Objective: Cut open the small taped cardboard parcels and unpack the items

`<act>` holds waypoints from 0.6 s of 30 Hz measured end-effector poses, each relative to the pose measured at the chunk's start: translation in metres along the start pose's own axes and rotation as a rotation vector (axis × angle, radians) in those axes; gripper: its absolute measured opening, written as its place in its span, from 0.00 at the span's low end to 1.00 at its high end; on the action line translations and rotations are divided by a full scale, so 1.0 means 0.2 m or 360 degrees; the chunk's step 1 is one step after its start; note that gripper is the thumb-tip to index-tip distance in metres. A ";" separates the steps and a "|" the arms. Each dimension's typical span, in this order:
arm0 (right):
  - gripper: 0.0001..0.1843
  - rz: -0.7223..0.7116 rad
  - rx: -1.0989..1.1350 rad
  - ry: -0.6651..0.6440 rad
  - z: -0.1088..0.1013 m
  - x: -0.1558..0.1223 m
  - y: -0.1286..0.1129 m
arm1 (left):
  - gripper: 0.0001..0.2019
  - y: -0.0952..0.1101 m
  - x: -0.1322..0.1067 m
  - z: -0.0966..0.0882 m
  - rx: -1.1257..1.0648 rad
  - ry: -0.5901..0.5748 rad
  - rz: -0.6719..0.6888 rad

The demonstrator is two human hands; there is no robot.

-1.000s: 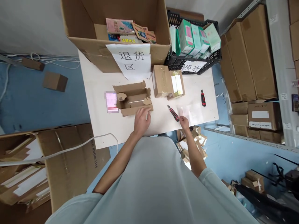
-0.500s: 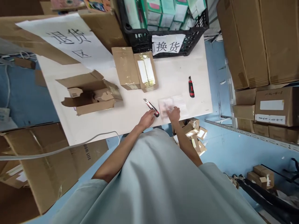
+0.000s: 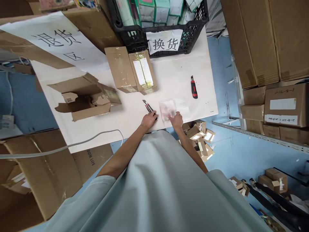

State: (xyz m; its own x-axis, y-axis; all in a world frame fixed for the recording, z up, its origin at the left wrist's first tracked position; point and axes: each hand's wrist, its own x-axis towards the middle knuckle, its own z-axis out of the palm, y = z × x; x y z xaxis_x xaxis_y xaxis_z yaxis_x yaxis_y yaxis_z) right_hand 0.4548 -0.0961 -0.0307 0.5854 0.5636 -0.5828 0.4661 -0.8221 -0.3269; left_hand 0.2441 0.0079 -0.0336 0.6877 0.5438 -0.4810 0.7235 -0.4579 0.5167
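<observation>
My left hand [image 3: 148, 121] is closed around the handle of a utility knife [image 3: 147, 105], its blade end pointing up and left on the white table [image 3: 169, 74]. My right hand [image 3: 176, 121] holds the near edge of a flat, see-through plastic bag [image 3: 168, 109] with pinkish print; the fingertips are partly hidden. Pale, wrinkled plastic [image 3: 182, 106] extends to the bag's right. Farther right lies a second, black and red utility knife [image 3: 193, 87], untouched.
An opened carton [image 3: 90, 111] stands left, with two taped boxes [image 3: 120, 69] behind the knife. A black crate [image 3: 166, 27] of green-white boxes is at the back. A grey cable [image 3: 91, 141] crosses the left front edge. Small boxes [image 3: 201, 138] lie below the table.
My left hand has closed further over the knife handle, covering more of it. My right hand has shifted to the bag's near edge. The whole view has moved slightly.
</observation>
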 end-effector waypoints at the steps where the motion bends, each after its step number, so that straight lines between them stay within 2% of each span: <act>1: 0.36 0.0007 0.0039 0.0006 0.00 0.00 0.00 | 0.16 -0.02 -0.01 -0.01 -0.0001 0.0023 -0.0027; 5: 0.32 0.0058 0.0108 0.0031 -0.01 0.03 0.02 | 0.18 -0.13 -0.04 -0.06 0.0027 0.0086 -0.0084; 8: 0.22 0.0016 0.0091 0.0051 -0.03 0.06 0.03 | 0.18 -0.21 -0.08 -0.08 -0.0013 0.0132 -0.0152; 11: 0.13 -0.0073 0.0107 0.0136 -0.04 0.08 0.04 | 0.18 -0.24 -0.09 -0.08 -0.0056 0.0214 -0.0238; 15: 0.10 -0.0172 0.0148 0.0223 -0.06 0.08 0.05 | 0.21 -0.12 -0.06 -0.06 -0.0181 0.0228 -0.0216; 18: 0.10 -0.0305 0.0239 0.0194 -0.07 0.03 0.03 | 0.17 0.03 -0.01 -0.07 -0.0528 0.0258 -0.0234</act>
State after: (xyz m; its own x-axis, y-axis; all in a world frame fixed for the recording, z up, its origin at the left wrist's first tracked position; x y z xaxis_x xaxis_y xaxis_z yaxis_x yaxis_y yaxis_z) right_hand 0.4708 -0.0961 -0.0252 0.5757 0.7083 -0.4085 0.4781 -0.6969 -0.5346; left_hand 0.2456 0.0137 -0.0201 0.5405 0.7028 -0.4625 0.7363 -0.1291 0.6642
